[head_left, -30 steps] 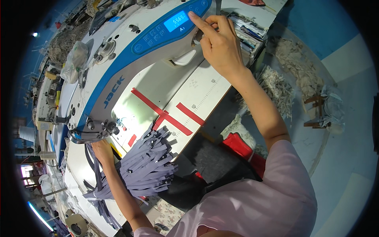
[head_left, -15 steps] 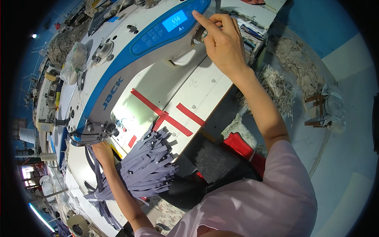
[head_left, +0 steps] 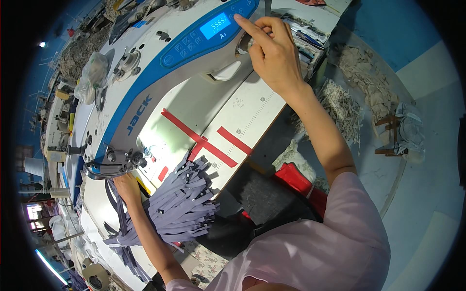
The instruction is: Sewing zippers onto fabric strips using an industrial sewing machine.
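Apparently mid-adjustment, the right hand (head_left: pixel 277 56), one finger outstretched, needed precise presses on the panel (head_left: pixel 208 38); the left hand's (head_left: pixel 127 188) hold was hidden.

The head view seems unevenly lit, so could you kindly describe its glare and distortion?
Head view: light washes brightest over the smooth white sewing-machine bed; the rectangular blue screen glows; surroundings warp toward a black fisheye rim.

From the wearer's head, a wide fisheye camera looks steeply down from close above, past the torso (head_left: pixel 310 252) on the near side, toward the machine (head_left: pixel 138 94) at far left, taking in floor (head_left: pixel 366 169) at right.
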Demonstrator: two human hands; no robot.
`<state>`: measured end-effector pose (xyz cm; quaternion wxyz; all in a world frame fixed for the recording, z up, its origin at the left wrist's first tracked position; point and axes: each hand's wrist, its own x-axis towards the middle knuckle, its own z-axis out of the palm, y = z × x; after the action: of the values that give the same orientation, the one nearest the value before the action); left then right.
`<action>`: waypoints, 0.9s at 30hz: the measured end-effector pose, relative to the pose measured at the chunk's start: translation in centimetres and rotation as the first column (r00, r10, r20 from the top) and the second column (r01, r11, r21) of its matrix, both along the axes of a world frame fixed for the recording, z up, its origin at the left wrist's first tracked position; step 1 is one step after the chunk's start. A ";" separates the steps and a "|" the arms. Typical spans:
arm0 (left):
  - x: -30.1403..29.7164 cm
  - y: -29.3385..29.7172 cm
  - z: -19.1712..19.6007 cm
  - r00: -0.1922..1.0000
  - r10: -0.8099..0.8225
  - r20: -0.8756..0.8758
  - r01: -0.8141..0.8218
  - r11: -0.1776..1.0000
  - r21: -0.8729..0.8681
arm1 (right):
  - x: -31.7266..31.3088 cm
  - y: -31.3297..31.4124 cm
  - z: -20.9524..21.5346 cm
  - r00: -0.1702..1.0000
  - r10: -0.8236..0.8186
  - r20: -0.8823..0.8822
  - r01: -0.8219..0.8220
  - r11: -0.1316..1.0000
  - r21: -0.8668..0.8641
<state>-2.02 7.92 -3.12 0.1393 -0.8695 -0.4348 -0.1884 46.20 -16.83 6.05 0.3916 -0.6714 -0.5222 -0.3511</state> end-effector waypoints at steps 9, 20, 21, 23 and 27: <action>-0.1 0.0 -0.1 1.000 0.022 -0.006 -0.022 0.999 -0.037 | 0.0 0.7 0.1 0.991 0.128 -0.043 -0.125 0.989 0.077; -0.1 0.2 -0.2 1.000 0.027 -0.004 -0.027 0.998 -0.049 | 0.8 0.2 -0.9 0.997 0.062 -0.038 -0.060 0.997 0.046; -0.1 0.2 -0.2 1.000 0.018 -0.006 -0.018 0.999 -0.032 | 0.8 0.2 -1.0 0.997 0.062 -0.039 -0.060 0.997 0.046; -0.1 0.1 -0.2 1.000 0.009 -0.009 -0.009 1.000 -0.016 | 0.7 0.2 -0.7 0.999 0.048 -0.021 -0.047 0.998 0.047; -0.2 0.1 -0.2 1.000 0.014 0.003 -0.014 0.999 -0.033 | 0.1 -0.4 0.4 0.996 0.086 -0.001 -0.086 0.996 0.039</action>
<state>-2.26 8.07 -3.31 0.1256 -0.8683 -0.4442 -0.1815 46.35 -17.23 6.48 0.4201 -0.6409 -0.5432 -0.3432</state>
